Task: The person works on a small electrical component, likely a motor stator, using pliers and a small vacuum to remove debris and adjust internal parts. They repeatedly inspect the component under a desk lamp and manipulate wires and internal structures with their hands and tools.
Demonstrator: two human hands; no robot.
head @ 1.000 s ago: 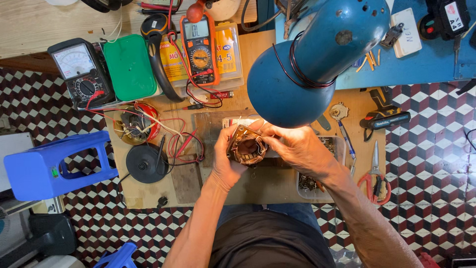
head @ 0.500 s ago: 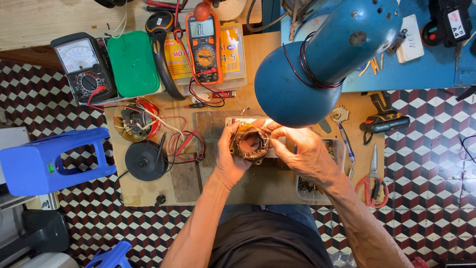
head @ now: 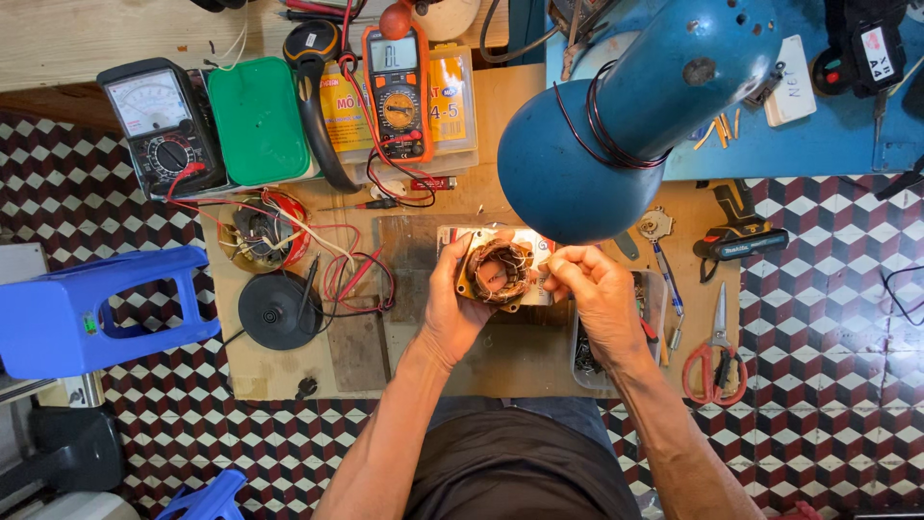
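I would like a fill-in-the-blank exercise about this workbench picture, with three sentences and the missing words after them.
1. The left hand holds a motor coil wound with ____ wire.
2. The right hand pinches at the coil's ____ side.
3. The lamp above the hands has a ____ shade.

Missing words: copper; right; blue

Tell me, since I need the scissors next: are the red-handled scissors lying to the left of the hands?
No, the red-handled scissors lie on the tiled floor right of the right hand, beyond the bench's edge.
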